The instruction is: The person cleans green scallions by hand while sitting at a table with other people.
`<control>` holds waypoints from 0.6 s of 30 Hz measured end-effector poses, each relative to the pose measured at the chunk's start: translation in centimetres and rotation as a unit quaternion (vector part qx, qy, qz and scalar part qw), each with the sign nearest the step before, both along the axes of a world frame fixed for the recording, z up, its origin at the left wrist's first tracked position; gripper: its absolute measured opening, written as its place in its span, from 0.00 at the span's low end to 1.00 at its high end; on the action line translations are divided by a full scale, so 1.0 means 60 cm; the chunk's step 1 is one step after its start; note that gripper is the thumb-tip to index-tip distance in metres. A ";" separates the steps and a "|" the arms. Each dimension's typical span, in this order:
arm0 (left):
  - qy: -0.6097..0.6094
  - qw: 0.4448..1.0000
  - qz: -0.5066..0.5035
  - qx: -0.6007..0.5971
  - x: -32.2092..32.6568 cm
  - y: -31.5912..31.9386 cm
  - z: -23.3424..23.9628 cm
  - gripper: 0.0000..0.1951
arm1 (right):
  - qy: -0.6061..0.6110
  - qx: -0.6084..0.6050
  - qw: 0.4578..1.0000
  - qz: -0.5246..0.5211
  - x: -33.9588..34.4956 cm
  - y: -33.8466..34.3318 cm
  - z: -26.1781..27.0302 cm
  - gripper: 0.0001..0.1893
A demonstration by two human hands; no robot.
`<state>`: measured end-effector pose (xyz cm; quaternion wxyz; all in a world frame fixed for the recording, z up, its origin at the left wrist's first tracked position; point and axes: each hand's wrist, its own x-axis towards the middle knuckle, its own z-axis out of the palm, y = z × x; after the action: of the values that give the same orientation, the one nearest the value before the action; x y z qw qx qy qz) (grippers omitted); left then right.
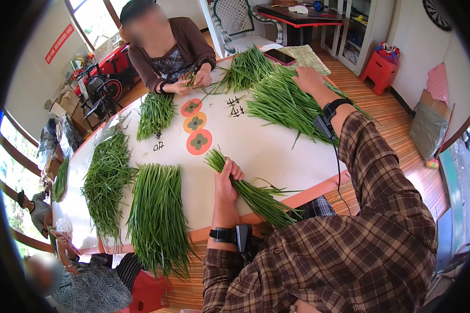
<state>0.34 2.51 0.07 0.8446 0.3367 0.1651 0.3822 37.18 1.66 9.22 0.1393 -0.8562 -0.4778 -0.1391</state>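
Note:
My left hand (pixel 228 178) is closed round a bunch of long green garlic chives (pixel 258 199), with the cut ends above the fist and the leaves hanging over the table's near edge. Farther off, my right hand (pixel 310 79) rests at the far side of a large heap of chives (pixel 286 103); its fingertips are partly hidden, so whether it grips any stalks does not show. Left of my left hand lies a neat, wide stack of chives (pixel 156 207), its leaf ends overhanging the edge. More chives lie in a looser pile (pixel 107 184) beyond it.
Across the table (pixel 203 187), a co-worker's hands (pixel 194 83) hold a few short stalks beside a small chive pile (pixel 155 113). Another heap (pixel 248 66) and a phone (pixel 280 56) lie at the far side. A person in patterned clothing (pixel 94 285) sits at the lower left.

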 end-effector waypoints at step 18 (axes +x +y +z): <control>0.012 1.000 0.009 -0.006 0.003 0.001 -0.001 0.07 | 0.285 0.249 0.915 0.140 -0.063 -0.029 0.011 0.08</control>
<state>0.51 2.58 -0.02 0.8412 0.3345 0.1807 0.3846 33.41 -0.07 9.90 0.4965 -0.7216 -0.4822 0.0175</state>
